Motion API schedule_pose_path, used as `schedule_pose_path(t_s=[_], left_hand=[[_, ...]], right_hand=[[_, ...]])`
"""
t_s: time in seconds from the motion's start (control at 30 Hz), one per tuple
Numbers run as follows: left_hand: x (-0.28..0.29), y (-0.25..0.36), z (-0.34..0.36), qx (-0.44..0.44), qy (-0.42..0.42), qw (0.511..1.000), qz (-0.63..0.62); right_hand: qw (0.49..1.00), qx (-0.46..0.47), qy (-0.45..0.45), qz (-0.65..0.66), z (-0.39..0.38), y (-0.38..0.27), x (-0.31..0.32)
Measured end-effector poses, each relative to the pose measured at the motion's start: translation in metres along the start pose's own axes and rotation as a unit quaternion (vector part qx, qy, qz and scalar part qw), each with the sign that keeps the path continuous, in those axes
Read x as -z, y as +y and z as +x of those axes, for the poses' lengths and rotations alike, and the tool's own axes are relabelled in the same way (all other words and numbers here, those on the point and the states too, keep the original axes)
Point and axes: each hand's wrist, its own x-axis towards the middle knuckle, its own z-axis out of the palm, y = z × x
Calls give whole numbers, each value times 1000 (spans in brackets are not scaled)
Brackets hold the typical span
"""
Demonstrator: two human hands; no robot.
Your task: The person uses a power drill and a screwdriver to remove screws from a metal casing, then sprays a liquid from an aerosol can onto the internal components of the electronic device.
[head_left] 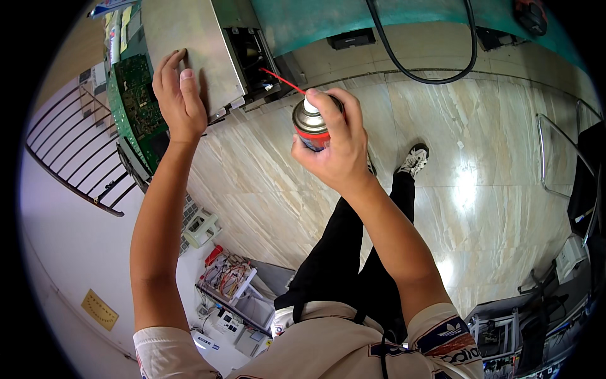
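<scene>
My right hand [338, 136] is wrapped round a spray can [310, 129] with a red and dark body and a silver top, a finger on its white nozzle. From the nozzle a thin red straw [284, 81] reaches into the dark open end [248, 57] of a metal-cased device. My left hand [178, 101] lies with fingers outstretched on the flat metal cover [189, 31] of that device. What the straw's tip touches inside is too dark to tell.
Green circuit boards [134, 101] stand left of the device. A black cable [435, 81] loops off the green bench mat [303, 22]. Behind me are a box of tangled wires [226, 278] and, at right, a metal-framed chair [555, 151].
</scene>
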Motion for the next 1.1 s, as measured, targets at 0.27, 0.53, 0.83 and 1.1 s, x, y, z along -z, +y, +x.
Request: schedule_pose_path(t_s=[0.27, 0.53, 0.83, 1.1], left_hand=[[-1, -3, 0, -2, -1, 1000, -9], [0, 0, 0, 3, -5, 1000, -2], [6, 3, 3, 34, -32, 999, -4], [12, 6, 5, 49, -64, 996, -22]], right_hand=[[1000, -19, -10, 23, 6, -2, 10], [998, -7, -41, 38, 20, 1, 40], [993, -10, -109, 46, 65, -4, 70], [970, -72, -230, 29, 115, -22, 71]])
